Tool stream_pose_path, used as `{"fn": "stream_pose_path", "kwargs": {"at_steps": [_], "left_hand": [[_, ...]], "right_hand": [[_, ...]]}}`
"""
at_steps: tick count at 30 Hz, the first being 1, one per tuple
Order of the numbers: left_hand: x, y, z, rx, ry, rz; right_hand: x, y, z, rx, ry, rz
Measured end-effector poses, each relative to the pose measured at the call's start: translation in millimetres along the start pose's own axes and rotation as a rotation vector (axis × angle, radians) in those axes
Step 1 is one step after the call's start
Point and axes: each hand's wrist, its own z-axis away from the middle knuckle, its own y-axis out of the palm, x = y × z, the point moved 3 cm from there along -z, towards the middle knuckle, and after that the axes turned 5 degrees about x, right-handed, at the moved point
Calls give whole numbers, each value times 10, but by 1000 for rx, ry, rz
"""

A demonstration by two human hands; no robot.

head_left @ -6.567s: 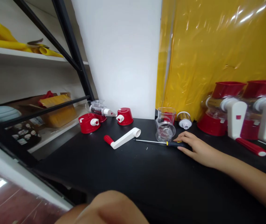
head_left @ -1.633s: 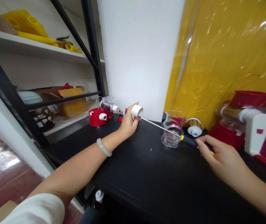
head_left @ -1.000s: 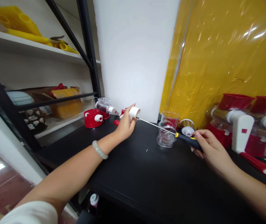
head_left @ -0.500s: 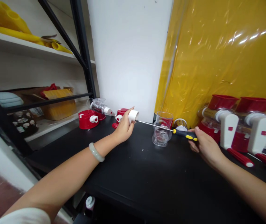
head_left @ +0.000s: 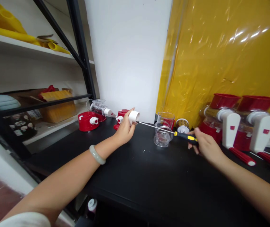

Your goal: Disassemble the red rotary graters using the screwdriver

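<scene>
My left hand (head_left: 124, 130) is closed around a white crank handle piece with a round cylindrical end (head_left: 134, 117); the rest of it is hidden by the fingers. My right hand (head_left: 203, 142) grips the black and yellow handle of a long screwdriver (head_left: 185, 137). Its shaft points left, and the tip meets or lies close to the white piece beside my left fingers; exact contact I cannot tell. Behind the shaft stands a clear plastic housing (head_left: 162, 138). Just right of that is a grater drum (head_left: 182, 125). A red base (head_left: 123, 113) is partly covered by my left hand.
Two assembled red and white rotary graters (head_left: 231, 126) stand at the right, with crank handles jutting forward. At the back left are another red base (head_left: 87, 122) and a clear housing with a drum (head_left: 98, 107). A black shelf frame (head_left: 84, 60) rises beside the black table (head_left: 158, 183).
The view has shifted slightly, so most things sit a little further left. The right fingers have changed their hold on the screwdriver handle a little. Both hands keep their items.
</scene>
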Motion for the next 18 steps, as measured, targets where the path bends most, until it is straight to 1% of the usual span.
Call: {"fn": "stream_pose_path", "kwargs": {"at_steps": [1, 2, 4, 5, 8, 10, 12, 14, 15, 17, 18], "left_hand": [[12, -6, -3, -9, 0, 0], [25, -12, -6, -21, 0, -1], [46, -20, -10, -35, 3, -6], [52, -20, -11, -38, 3, -7], [47, -7, -7, -31, -12, 23], [32, 5, -4, -22, -32, 64], [9, 3, -3, -26, -35, 78], [-12, -17, -7, -48, -21, 58], [-19, -29, -9, -59, -13, 44], [-20, -50, -14, -73, -11, 26], [-16, -57, -15, -74, -16, 26]], "right_hand": [[0, -9, 0, -11, -42, 46], [7, -15, 1, -30, -96, 43], [29, -15, 3, -66, -179, -81], [40, -6, 4, -68, -191, -167], [69, 39, 12, -33, -135, -403], [83, 61, 20, -4, -90, -452], [71, 71, 23, 30, -27, -375], [40, 69, 22, 59, 24, -217], [26, 64, 20, 64, 28, -144], [22, 48, 16, 50, -28, -79], [28, 41, 14, 39, -68, -100]]}}
